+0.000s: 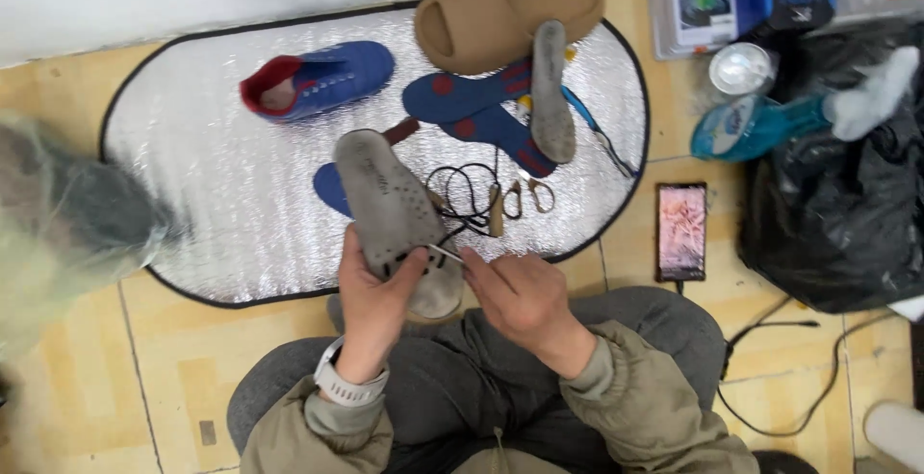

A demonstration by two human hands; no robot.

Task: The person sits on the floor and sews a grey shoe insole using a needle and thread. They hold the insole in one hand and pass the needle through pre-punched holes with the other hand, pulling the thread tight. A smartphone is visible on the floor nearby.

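My left hand (371, 286) grips the grey shoe (399, 219), right hand (515, 291) pinching a thin tool (445, 252) at its sole — a slip could jab my thumb.

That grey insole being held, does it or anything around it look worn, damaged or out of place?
The grey insole in the left hand looks dirty and scuffed, with small holes near the thumb. The right hand pinches something thin at its edge. On the silver mat, the blue shoe lies on its side, with loose insoles overlapping.
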